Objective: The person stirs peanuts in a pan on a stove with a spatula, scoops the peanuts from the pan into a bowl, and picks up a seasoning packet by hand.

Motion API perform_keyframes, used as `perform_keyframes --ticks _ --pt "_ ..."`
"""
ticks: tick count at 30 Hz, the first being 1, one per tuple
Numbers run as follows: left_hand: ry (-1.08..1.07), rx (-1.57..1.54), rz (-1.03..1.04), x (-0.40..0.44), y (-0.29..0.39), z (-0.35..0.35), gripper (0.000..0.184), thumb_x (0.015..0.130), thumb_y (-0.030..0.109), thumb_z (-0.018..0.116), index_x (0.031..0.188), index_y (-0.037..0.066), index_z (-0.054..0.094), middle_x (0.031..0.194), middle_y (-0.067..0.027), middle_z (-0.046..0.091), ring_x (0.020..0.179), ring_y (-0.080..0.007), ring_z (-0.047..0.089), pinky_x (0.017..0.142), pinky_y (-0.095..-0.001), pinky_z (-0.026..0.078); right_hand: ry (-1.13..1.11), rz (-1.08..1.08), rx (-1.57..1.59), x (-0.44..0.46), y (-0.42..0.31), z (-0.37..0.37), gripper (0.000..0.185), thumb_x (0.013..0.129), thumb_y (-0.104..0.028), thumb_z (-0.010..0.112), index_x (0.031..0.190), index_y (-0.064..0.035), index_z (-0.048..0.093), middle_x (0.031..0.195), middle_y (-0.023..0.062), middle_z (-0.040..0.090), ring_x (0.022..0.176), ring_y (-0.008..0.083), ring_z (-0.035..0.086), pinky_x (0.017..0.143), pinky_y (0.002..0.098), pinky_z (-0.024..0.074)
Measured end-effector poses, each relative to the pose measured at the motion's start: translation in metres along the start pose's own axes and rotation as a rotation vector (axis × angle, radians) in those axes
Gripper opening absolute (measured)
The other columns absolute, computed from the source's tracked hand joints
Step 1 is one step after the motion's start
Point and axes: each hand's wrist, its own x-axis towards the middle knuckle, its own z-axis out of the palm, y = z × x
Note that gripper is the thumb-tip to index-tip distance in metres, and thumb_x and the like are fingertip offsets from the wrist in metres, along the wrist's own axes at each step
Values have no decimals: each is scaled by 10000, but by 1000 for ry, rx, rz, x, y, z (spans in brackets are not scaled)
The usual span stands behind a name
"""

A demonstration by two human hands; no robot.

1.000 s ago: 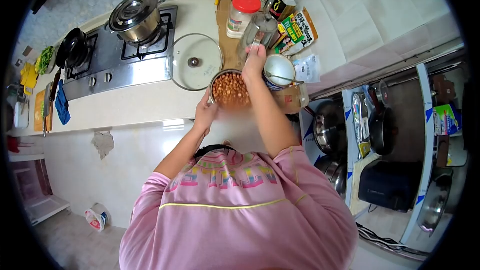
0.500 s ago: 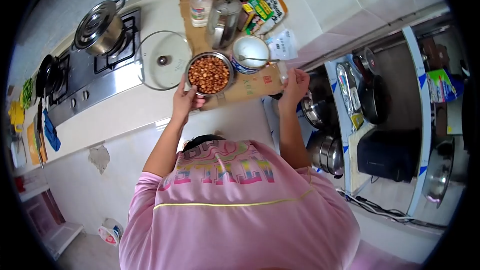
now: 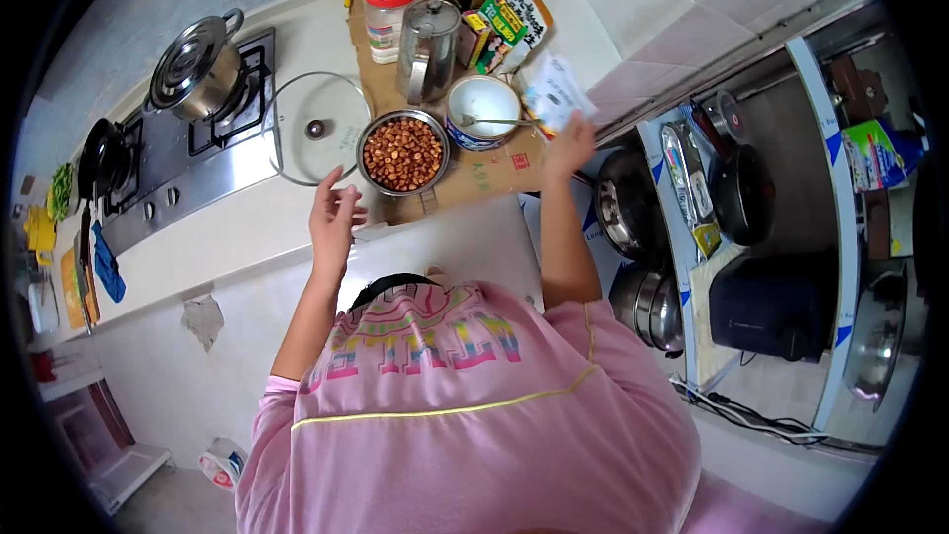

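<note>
A steel bowl of brown nuts or beans (image 3: 402,153) rests on flattened cardboard (image 3: 504,170) near the counter's front edge. Just left of it and apart from it, my left hand (image 3: 336,213) hangs with fingers spread, holding nothing. My right hand (image 3: 570,143) is at the lower edge of a white printed packet (image 3: 554,91), its fingers pinched on it. Between the steel bowl and that packet stands a white-and-blue bowl (image 3: 482,102) with a spoon in it. A glass lid (image 3: 318,129) lies left of the nuts, and a lidded pitcher (image 3: 429,51) stands behind them.
A steel pot (image 3: 198,69) sits on the gas stove (image 3: 188,173), with a black pan (image 3: 99,158) farther left. Behind the pitcher stand a red-lidded jar (image 3: 388,20), bottles and seasoning packets (image 3: 509,25). Shelves with pans (image 3: 741,196) are at the right.
My left hand has let go of the steel bowl and moved left. My right hand, earlier at the pitcher, moved right and took hold of the white packet, which is now lifted and tilted.
</note>
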Motion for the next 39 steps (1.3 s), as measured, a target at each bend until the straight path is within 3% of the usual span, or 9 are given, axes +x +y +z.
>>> perform_keyframes --ticks 7,13,18,21,24,27,32,34,39 --pt "-481 295 460 -15 37 66 638 758 128 688 1305 38 372 1260 -116 426 1178 -190 411 1005 -315 317 -168 195 367 -4 -77 -127 228 894 -187 531 930 28 600 760 50 597 636 90 498 568 244 409" --pt "-670 -28 321 -22 30 115 856 686 148 747 1366 22 243 1309 -145 379 1204 -209 375 1019 -345 290 -529 505 353 -51 -116 -142 210 901 -162 520 965 22 599 761 -22 562 636 41 465 557 181 373" --pt "-669 -144 46 -36 13 110 463 809 81 633 1201 2 400 1101 -69 549 990 -137 522 875 -298 425 -668 490 665 -81 -97 -140 266 893 -138 520 1128 -13 518 1033 49 570 901 102 550 767 219 451" --pt "-633 -334 24 -45 30 105 446 803 63 632 1187 3 414 1098 -65 547 993 -134 518 878 -297 424 -777 351 889 -104 -104 -123 383 892 -201 527 1220 -33 422 1164 71 503 1028 148 511 880 286 422" --pt "-623 -331 54 -44 24 103 468 808 97 624 1203 -13 397 1146 -115 505 1049 -182 485 909 -324 393 -872 758 1501 -146 -140 -124 480 892 -270 517 1276 -40 342 1243 98 442 1119 195 460 976 347 355" --pt "-413 276 607 -36 18 89 493 814 156 613 1220 -17 391 1190 -167 436 1107 -247 424 943 -347 345 -814 947 1295 -155 -101 -104 528 868 -278 549 1304 -90 319 1226 78 474 1158 255 443 988 426 350" --pt "-198 217 416 -32 -17 40 501 827 339 587 1201 21 486 1097 -159 447 1023 -261 433 912 -336 339 -699 885 1173 -133 -105 -82 444 868 -169 525 1264 -57 360 1196 105 491 1073 273 505 880 517 411" --pt "-307 124 108 -39 -14 14 460 857 338 559 1200 38 501 1111 -133 453 1015 -218 442 910 -308 341 -678 801 1054 -128 -106 -73 471 845 -131 553 1267 -69 354 1191 102 492 1063 272 512 854 506 432" --pt "-298 64 -20 -41 -11 -14 397 922 354 464 1197 71 502 1076 -56 510 1037 -142 433 942 -275 310 -622 705 1008 -119 -101 -59 515 776 -1 600 1242 -70 389 1154 66 511 1042 208 524 809 374 480"
